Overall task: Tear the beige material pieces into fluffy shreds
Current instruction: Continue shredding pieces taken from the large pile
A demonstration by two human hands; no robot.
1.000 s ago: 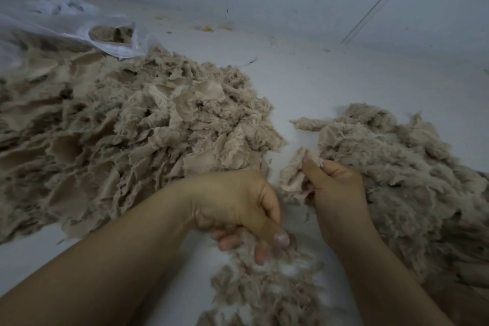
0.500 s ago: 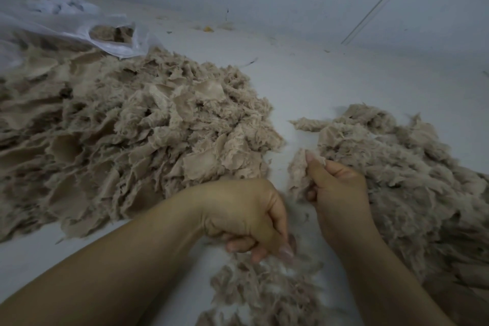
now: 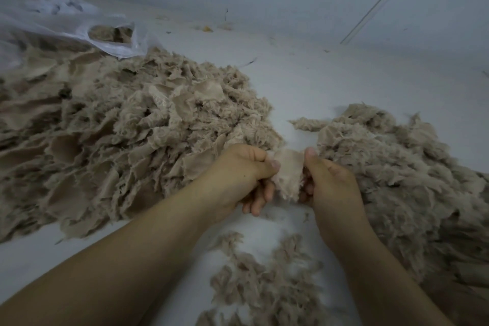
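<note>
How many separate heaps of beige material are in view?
3: unshredded heap at left, fluffy heap at right, small heap near the bottom between the forearms. More shows inside the bag.

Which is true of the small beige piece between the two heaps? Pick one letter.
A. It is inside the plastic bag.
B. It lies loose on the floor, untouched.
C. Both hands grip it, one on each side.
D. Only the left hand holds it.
C: the left hand pinches one side of the beige piece and the right hand grips the other, holding it above the floor.
</note>
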